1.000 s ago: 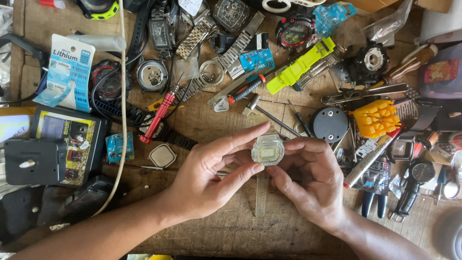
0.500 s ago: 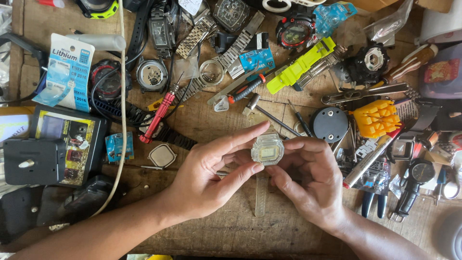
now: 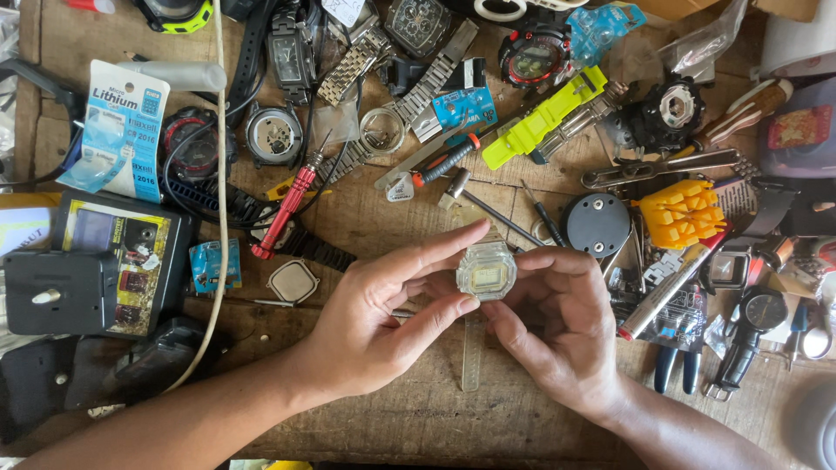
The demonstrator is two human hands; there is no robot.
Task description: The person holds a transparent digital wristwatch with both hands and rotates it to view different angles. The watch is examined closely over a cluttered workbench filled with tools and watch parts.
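Observation:
Between both hands sits a small square watch case (image 3: 486, 271), clear and yellowish, with a translucent strap (image 3: 473, 352) hanging down from it toward me. My left hand (image 3: 383, 318) pinches the case's left side with thumb and forefinger. My right hand (image 3: 557, 326) cups its right side, fingers curled over the top edge. Both hands hover just above the worn wooden bench (image 3: 409, 418).
Watch parts and tools crowd the bench: a red screwdriver (image 3: 286, 209), a yellow-green strap (image 3: 544, 117), an orange block (image 3: 681, 213), a round black disc (image 3: 596, 224), pliers (image 3: 672, 365), a square crystal (image 3: 293, 281), a black clock module (image 3: 59, 292), and a battery card (image 3: 117, 130).

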